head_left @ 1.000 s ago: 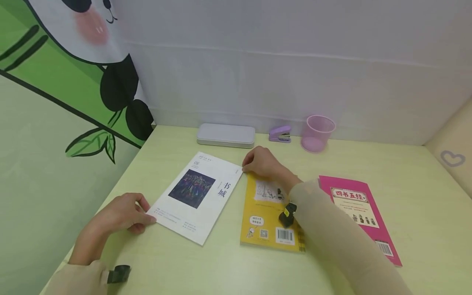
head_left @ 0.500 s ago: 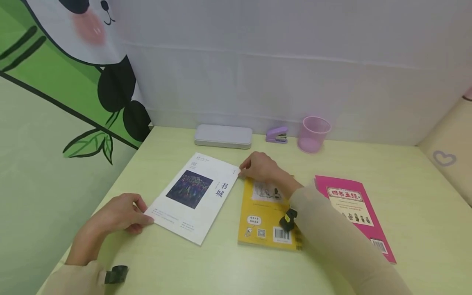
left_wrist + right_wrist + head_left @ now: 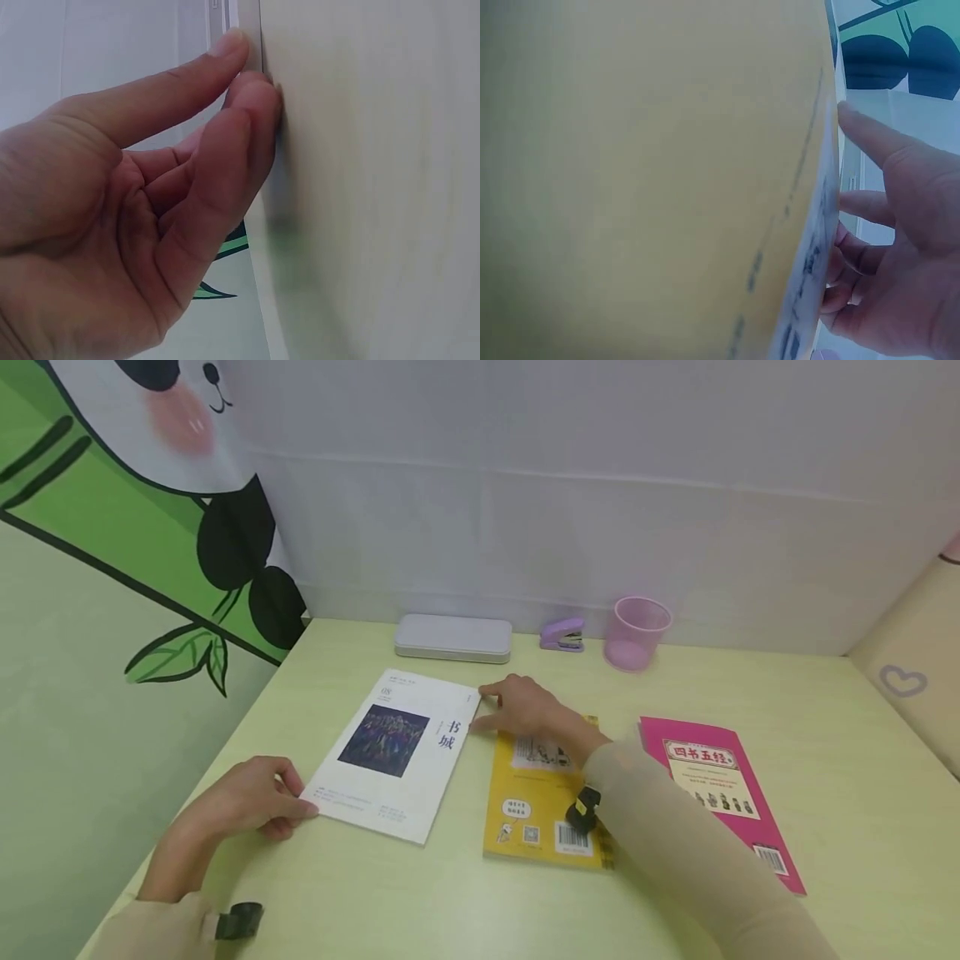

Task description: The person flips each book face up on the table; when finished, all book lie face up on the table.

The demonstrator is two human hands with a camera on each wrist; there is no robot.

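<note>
A white magazine (image 3: 390, 752) with a dark picture on its cover lies flat on the pale green table (image 3: 420, 902). My left hand (image 3: 291, 797) rests on the table, and its fingertips touch the magazine's near left corner. In the left wrist view, the left hand (image 3: 247, 67) has its thumb straight and its fingers against the table (image 3: 375, 187). My right hand (image 3: 489, 708) reaches over a yellow book (image 3: 543, 793), and its extended fingers touch the magazine's far right corner. The right wrist view shows the right hand (image 3: 870, 161) with spread fingers beside the yellow book (image 3: 667, 150).
A pink book (image 3: 720, 793) lies right of the yellow one. Along the back wall stand a grey pencil case (image 3: 453, 637), a purple stapler (image 3: 562, 633) and a pink cup (image 3: 639, 631). A panda wall panel (image 3: 112, 527) borders the table on the left.
The magazine has turned a little: its far right corner went left and its near edge swung right. My right hand followed leftward with its fingers more extended. The left hand stayed at the near corner.
</note>
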